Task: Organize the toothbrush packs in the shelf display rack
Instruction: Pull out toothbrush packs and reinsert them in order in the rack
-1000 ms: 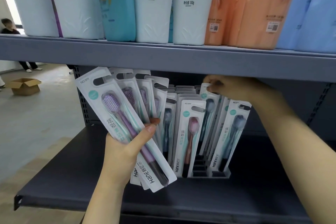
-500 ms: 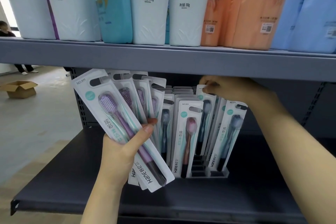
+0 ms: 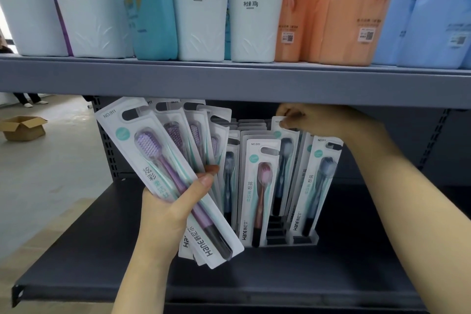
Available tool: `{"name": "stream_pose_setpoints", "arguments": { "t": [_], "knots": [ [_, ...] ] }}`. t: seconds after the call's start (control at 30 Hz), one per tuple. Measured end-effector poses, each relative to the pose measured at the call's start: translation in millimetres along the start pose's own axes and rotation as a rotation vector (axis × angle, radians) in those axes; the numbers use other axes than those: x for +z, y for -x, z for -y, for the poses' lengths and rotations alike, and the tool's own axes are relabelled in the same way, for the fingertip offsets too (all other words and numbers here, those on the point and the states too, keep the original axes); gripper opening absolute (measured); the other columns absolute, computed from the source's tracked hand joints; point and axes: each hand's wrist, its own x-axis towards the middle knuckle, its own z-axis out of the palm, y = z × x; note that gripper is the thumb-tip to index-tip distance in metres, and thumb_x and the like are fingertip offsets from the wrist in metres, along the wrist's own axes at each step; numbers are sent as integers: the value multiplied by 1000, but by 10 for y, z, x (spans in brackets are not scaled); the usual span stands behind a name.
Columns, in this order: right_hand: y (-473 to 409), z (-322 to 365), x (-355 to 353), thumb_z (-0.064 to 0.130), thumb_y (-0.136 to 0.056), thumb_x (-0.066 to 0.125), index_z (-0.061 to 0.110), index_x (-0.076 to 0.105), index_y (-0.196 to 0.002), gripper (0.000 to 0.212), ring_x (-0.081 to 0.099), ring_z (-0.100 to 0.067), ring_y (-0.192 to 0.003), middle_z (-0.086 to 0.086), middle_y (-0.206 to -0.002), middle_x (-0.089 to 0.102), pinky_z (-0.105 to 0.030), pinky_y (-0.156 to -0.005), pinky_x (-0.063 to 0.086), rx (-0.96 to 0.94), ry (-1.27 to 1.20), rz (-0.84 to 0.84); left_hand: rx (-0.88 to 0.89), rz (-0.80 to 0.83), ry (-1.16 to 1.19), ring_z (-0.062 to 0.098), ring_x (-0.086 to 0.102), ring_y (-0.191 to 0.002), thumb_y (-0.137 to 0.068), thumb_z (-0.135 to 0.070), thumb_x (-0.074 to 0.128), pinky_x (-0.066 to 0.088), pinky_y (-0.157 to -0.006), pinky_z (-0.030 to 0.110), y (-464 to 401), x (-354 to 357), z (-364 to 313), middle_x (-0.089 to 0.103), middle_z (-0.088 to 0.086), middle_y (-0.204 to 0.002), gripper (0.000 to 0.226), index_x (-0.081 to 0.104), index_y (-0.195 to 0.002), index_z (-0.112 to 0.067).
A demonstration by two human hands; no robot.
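My left hand (image 3: 169, 208) grips a fanned bunch of purple toothbrush packs (image 3: 163, 171), held tilted in front of the lower shelf. A clear slotted display rack (image 3: 293, 238) stands on the dark shelf with several packs upright in it. At the front stand a pink-brush pack (image 3: 258, 194) and a grey-brush pack (image 3: 317, 186). My right hand (image 3: 321, 122), just under the upper shelf, pinches the top of a dark-brush pack (image 3: 284, 160) standing in the rack between those two.
The grey upper shelf (image 3: 229, 81) hangs low over the rack and carries large white, teal, orange and blue tubes (image 3: 198, 7). The dark lower shelf (image 3: 102, 250) stretches out around the rack. An open cardboard box (image 3: 23, 127) lies on the floor at the left.
Hardly anything has moved: both hands keep their holds, and the camera has shifted slightly.
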Motion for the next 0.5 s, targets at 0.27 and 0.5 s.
{"name": "stream_pose_setpoints", "arguments": {
  "t": [0.27, 0.5],
  "knots": [
    [15, -40, -24, 16, -93, 55, 20, 58, -98, 7, 53, -10, -74, 9, -77, 59, -18, -65, 41, 26, -36, 63, -8, -4, 9, 16, 70, -92, -68, -8, 66, 53, -79, 21, 4, 19, 6, 75, -2, -86, 30, 76, -81, -34],
    [-5, -33, 75, 18, -91, 59, 23, 60, -93, 5, 58, -14, -82, 10, -81, 61, -24, -74, 44, 39, 59, 28, -4, -4, 7, 16, 70, -91, -68, -8, 66, 53, -80, 23, 8, 29, 19, 75, -3, -85, 30, 76, -81, -34]
  ]
}}
